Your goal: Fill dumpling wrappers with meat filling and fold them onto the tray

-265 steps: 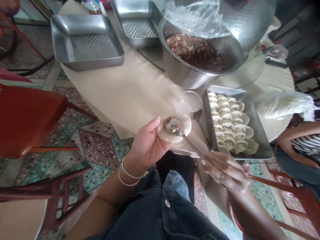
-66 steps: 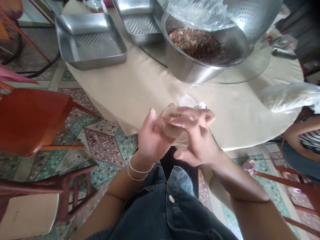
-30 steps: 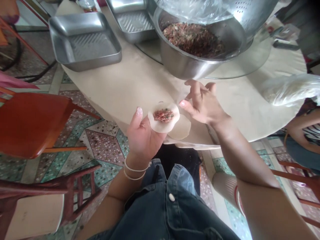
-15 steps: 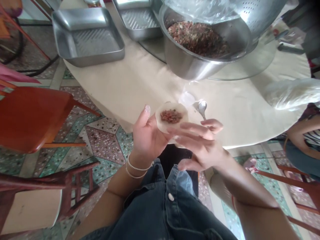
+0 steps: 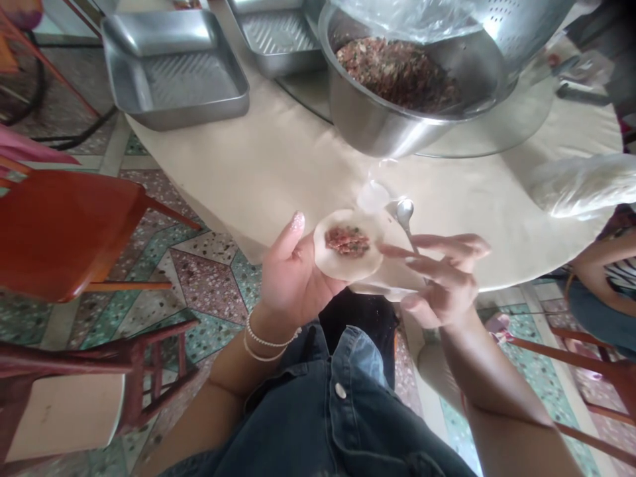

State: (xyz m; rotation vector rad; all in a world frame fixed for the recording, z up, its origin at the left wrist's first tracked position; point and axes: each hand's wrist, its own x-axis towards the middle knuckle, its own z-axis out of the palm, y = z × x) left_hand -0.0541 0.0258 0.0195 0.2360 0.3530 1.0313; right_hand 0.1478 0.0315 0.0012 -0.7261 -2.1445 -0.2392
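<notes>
A round dumpling wrapper lies flat across the fingers of my left hand, whose thumb points up and away from it. Minced meat filling with green bits sits in the wrapper's middle. My right hand is to the right, fingers stretched and apart, holding nothing. One of its fingertips is at the wrapper's right edge; whether it touches is not clear. Just beyond the hands, a metal spoon lies on the table beside a small whitish dish.
A large steel pot of minced filling, partly under clear plastic, stands at the back. Two metal trays are at the back left. A plastic-wrapped bundle lies right on the cloth-covered table. Another person's arm shows at far right.
My right hand has drawn back to the right from over the wrapper's lower edge, with its fingers spreading. The wrapper now shows more fully and has shifted slightly right and down.
</notes>
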